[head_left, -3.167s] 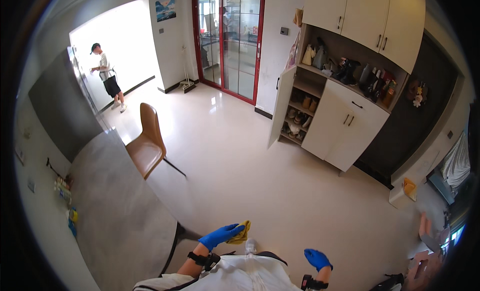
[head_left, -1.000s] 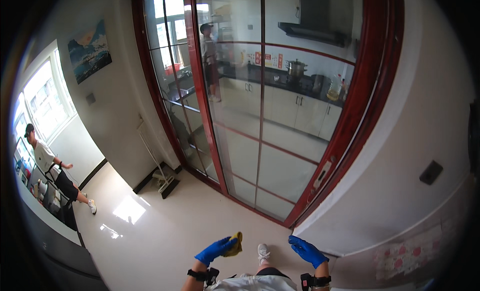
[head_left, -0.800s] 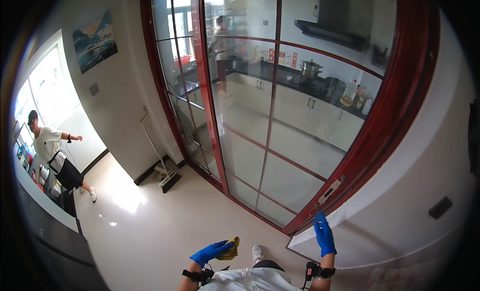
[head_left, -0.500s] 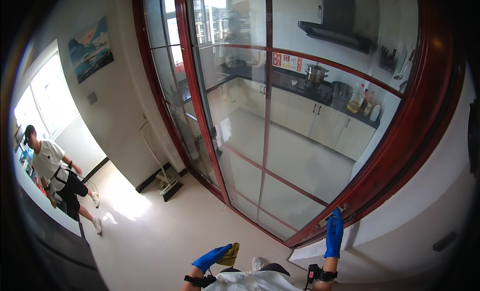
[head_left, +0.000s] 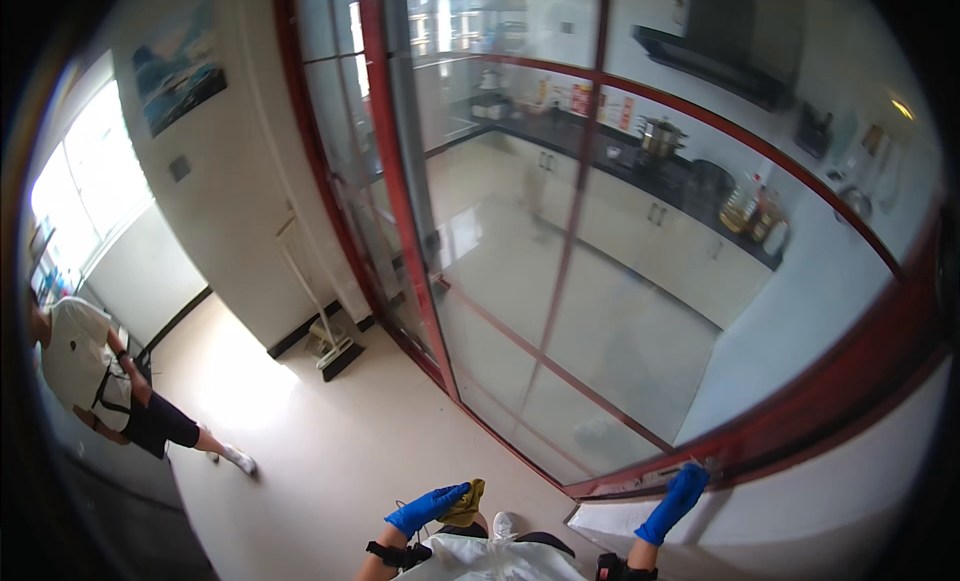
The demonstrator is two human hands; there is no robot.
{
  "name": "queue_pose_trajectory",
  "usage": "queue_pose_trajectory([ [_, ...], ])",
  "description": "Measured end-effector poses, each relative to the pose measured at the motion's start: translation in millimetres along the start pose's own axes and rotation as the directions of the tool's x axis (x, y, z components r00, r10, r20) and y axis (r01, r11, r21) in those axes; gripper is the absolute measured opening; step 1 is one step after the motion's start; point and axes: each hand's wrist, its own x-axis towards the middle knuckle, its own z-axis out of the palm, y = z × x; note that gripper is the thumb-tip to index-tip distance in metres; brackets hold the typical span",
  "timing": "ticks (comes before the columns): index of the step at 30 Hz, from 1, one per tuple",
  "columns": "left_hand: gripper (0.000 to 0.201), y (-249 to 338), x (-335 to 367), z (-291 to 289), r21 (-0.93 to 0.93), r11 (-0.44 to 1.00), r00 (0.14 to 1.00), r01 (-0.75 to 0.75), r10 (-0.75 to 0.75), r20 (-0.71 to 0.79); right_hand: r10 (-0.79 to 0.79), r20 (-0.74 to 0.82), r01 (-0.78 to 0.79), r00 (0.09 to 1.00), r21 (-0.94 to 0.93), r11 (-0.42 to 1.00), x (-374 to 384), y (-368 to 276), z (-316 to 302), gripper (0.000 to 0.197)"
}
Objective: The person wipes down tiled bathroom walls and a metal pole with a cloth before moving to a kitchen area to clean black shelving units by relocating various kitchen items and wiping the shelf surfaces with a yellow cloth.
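Observation:
My left hand (head_left: pixel 428 509), in a blue glove, is closed on a crumpled olive-yellow cloth (head_left: pixel 462 503) held in front of my waist. Farther right, my gloved right hand (head_left: pixel 676 501) reaches out to the metal door handle (head_left: pixel 704 465) on the door's dark red frame. Its fingers are curled at the handle and cover part of it. Large glass panes split by thin red bars make up the glass door (head_left: pixel 640 381), which stands before me.
Behind the glass are kitchen cabinets (head_left: pixel 640 236), a steel pot (head_left: pixel 660 137) and bottles (head_left: pixel 742 206). A broom (head_left: pixel 340 359) leans by the left wall. Another person (head_left: pixel 95 366) stands at the far left beside a dark cabinet (head_left: pixel 120 511). White wall (head_left: pixel 800 491) lies right of the door.
The view has turned, so the door frame sits lower at the right. My right hand's fingers have curled in at the handle. The other person has come nearer. The left hand keeps the cloth.

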Motion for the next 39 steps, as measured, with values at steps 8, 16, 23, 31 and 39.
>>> queue_pose_trajectory([
  [8, 0.049, -2.7, -0.7, -51.9, -0.262, 0.957, 0.991, 0.128, -0.112, 0.078, 0.226, 0.545, -0.185, 0.807, -0.131, 0.974, -14.8, -7.0, 120.6, 0.020],
  [16, 0.067, 45.8, -17.8, -199.4, -0.093, 0.994, 0.989, 0.056, -0.067, -0.131, 0.236, 0.947, -0.019, 0.219, -0.237, 0.971, -95.0, -25.2, 337.3, 0.020],
  [23, 0.052, 111.9, -75.8, -392.9, -0.117, 0.979, 0.849, -0.166, 0.082, -0.521, 0.184, 0.953, 0.189, -0.240, -0.141, 0.972, -184.7, -105.4, 546.6, 0.023],
  [31, 0.065, 233.2, -112.9, -469.5, -0.096, 0.962, 0.847, -0.255, 0.174, -0.502, 0.263, 0.804, 0.317, -0.533, -0.098, 0.943, -254.8, -183.2, 716.4, 0.028],
  [39, 0.060, 217.5, -148.2, -633.0, -0.132, 0.975, 0.678, -0.177, 0.024, -0.734, 0.201, 0.774, 0.383, -0.601, 0.057, 0.922, -323.6, -184.7, 923.5, 0.027],
])
